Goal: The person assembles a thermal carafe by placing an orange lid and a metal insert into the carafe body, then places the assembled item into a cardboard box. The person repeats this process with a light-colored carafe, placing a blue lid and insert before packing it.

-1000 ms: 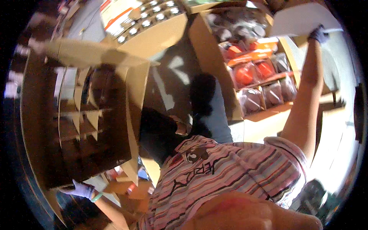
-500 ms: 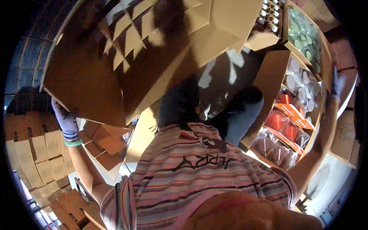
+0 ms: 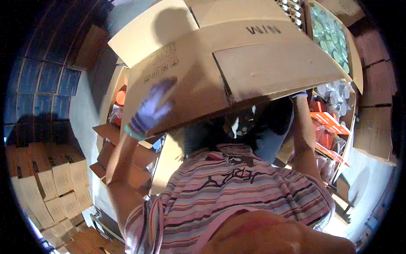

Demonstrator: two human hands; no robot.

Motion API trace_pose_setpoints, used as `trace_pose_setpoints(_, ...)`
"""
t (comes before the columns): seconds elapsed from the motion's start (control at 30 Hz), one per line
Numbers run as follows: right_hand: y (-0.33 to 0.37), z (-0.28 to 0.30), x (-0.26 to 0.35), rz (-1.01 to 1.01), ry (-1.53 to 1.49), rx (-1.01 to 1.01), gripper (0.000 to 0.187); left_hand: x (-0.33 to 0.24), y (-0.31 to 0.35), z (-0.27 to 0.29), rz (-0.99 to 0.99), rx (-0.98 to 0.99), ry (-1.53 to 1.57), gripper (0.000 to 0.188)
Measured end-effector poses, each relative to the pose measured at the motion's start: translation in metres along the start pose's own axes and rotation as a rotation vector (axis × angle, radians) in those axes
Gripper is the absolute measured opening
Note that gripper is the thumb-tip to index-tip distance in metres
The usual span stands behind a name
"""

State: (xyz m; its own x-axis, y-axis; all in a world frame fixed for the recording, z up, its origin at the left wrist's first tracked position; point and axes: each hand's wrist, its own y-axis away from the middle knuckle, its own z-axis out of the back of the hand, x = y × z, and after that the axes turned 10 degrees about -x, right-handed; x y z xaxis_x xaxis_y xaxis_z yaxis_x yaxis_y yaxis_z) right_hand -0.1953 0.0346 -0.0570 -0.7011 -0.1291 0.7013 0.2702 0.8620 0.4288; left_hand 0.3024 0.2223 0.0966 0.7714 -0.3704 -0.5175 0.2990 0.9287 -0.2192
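Observation:
A large brown cardboard box (image 3: 192,91) is tilted up in front of me, its outer faces and flaps toward me. My left hand (image 3: 153,106), in a pale purple glove, lies against the box's side near its lower left corner, fingers spread and somewhat blurred. My right hand (image 3: 301,95) reaches under the box's right edge. Only a bit of its glove shows there; the fingers are hidden behind the cardboard. The inside of the box faces away from me.
On the right, an open carton (image 3: 338,139) holds orange and clear bagged items. Behind it stands a carton of green-lidded items (image 3: 332,38). Brown cartons (image 3: 63,182) are stacked at left, below dark stacked boxes (image 3: 42,80). An opened carton (image 3: 122,156) sits beside my left arm.
The box has turned over, from showing its inside with cardboard dividers to showing its outside. My left hand moved inward onto its side; my right hand came in from the far right to its edge.

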Motion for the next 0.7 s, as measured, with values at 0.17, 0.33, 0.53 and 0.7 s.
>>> trace_pose_setpoints(0.17,0.004,0.039,-0.009,0.210,-0.228,0.157,0.074,0.066,-0.035,-0.064,-0.032,-0.134,-0.474,0.042)
trace_pose_setpoints(0.33,0.043,0.027,0.016,-0.062,0.062,0.177,0.065,0.154,-0.018,-0.118,-0.030,-0.028,-0.191,0.035)
trace_pose_setpoints(0.53,0.043,0.041,0.013,0.756,0.962,0.321,0.055,0.273,0.045,-0.049,0.575,-0.260,-0.545,0.035)
trace_pose_setpoints(0.7,0.145,-0.016,0.051,0.522,0.294,0.106,0.041,0.229,-0.010,-0.063,0.422,-0.331,-0.532,0.037)
